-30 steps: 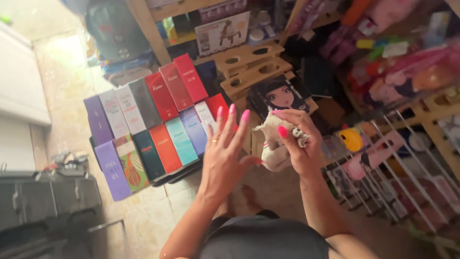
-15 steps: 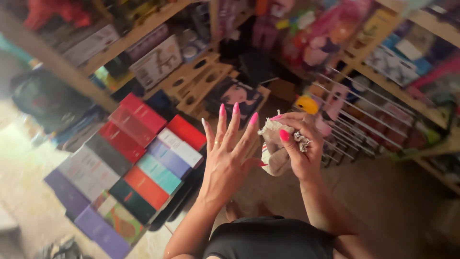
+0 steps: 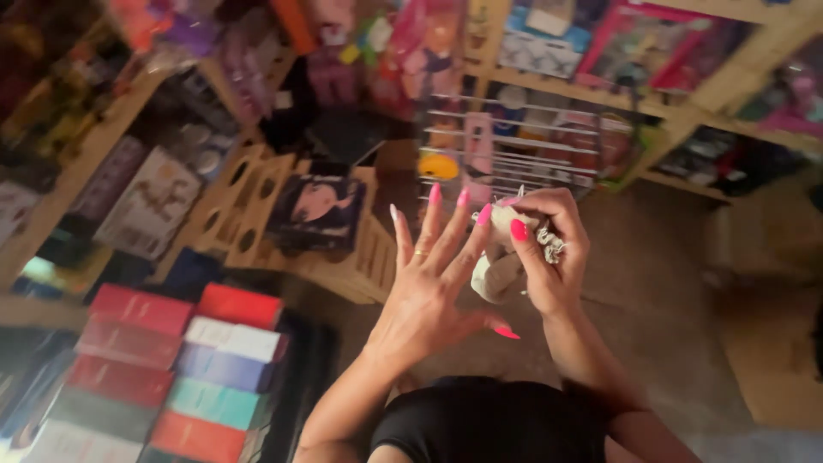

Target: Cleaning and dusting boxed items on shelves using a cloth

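While my right hand (image 3: 549,257) bunches a pale cloth (image 3: 501,266) in a closed fist, my left hand (image 3: 429,283) is up beside it, fingers spread wide and holding nothing, so the cloth can reach them. Most of the cloth is hidden in my grip. Coloured boxes (image 3: 171,369) sit lower left, cut off; shelves (image 3: 600,77) are blurred.
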